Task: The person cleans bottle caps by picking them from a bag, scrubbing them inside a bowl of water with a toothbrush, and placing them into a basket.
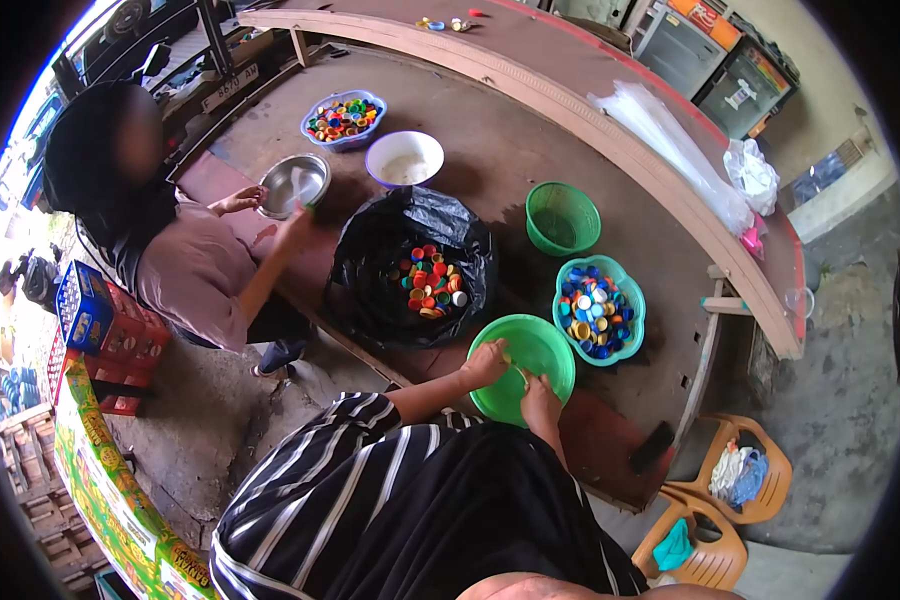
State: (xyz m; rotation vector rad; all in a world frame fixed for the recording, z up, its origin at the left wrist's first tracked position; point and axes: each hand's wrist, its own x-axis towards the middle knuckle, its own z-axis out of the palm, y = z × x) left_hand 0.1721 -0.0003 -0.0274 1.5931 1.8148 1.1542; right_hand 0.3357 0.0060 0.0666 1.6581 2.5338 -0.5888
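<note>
My left hand (485, 366) is closed over the left side of a bright green basin (560, 348), near a small yellowish piece at its fingertips. Over the basin's near side is my right hand (541, 405), fingers pinched, with a thin pale-yellow bit showing at their tips. What either hand holds is too small to name. To the right of the basin stands a turquoise scalloped bowl (634, 292) of blue, white and gold bottle caps (598, 310). A black plastic bag (355, 275) lies open to the left, with red, orange and green bottle caps (432, 282) inside.
Across the table (490, 120), a person (195, 260) has one hand at a steel bowl (297, 183). Nearby are a white bowl (404, 158), a lilac bowl (348, 142) of caps and a green basket (563, 217). A raised wooden edge (570, 105) runs behind; chairs (760, 470) stand right.
</note>
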